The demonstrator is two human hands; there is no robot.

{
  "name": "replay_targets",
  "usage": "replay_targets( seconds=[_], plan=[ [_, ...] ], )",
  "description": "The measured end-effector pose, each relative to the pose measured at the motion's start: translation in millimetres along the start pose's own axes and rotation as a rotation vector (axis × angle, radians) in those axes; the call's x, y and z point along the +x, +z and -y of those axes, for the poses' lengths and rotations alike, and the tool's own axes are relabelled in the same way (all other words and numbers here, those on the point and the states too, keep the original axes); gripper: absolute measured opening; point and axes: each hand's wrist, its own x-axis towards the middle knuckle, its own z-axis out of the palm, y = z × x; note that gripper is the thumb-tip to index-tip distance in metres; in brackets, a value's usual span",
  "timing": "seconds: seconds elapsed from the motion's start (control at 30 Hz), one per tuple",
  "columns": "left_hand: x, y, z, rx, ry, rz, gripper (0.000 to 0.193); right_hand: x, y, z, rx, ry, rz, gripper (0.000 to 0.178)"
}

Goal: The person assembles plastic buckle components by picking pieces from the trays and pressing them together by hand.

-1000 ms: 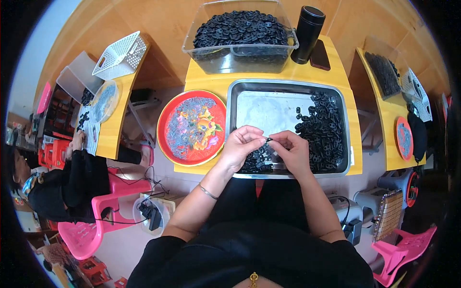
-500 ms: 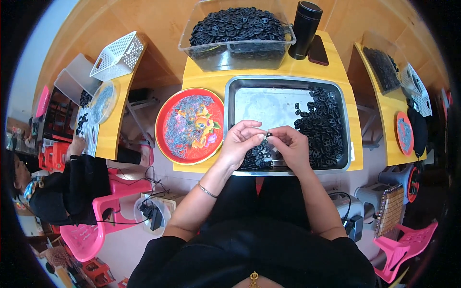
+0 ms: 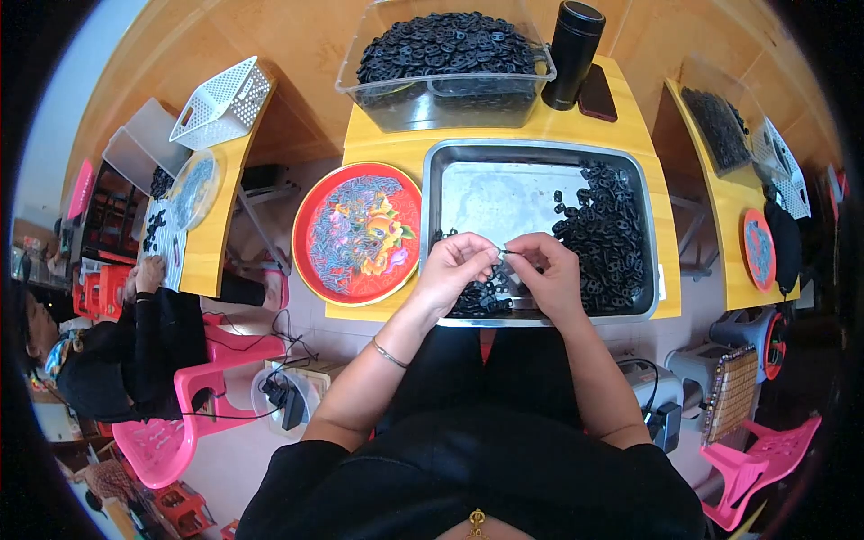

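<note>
Above the steel tray [image 3: 634, 155], my left hand [image 3: 457, 270] and my right hand [image 3: 547, 272] meet fingertip to fingertip, both closed in a pinch. Between them shows a tiny dark piece [image 3: 504, 252] with a pale glint beside it; it looks like one of the black plastic parts, mostly covered by fingers. Loose black plastic parts [image 3: 603, 238], small ovals with holes, lie heaped along the tray's right side. A smaller pile of them [image 3: 481, 299] sits under my left hand. Left of the tray, a red round tray [image 3: 303, 225] with a flower print holds many thin grey metal pins.
A clear plastic bin [image 3: 432, 115] full of black parts stands behind the tray, beside a black flask [image 3: 573, 54] and a phone [image 3: 597, 94]. To the left, another person works at a yellow table [image 3: 211, 211]. A pink chair [image 3: 765, 459] stands at right.
My hands stay together over the tray, with a small shift of the fingers around the tiny piece. At left, the other person's hands have moved slightly.
</note>
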Motion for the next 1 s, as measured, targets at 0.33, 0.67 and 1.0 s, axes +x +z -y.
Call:
replay_targets(
  seconds=[0.33,0.67,1.0],
  plan=[
    [3,9,-20,0.712,0.33,-0.03,0.013,4,-2,2,0.178,-0.05,-0.25,0.015],
    [5,8,-22,1.523,0.44,0.208,0.017,3,-1,-5,0.151,-0.079,-0.211,0.015],
    [13,12,-12,1.41,0.445,0.322,0.02,4,0,2,0.097,-0.08,-0.23,0.013]
  ],
)
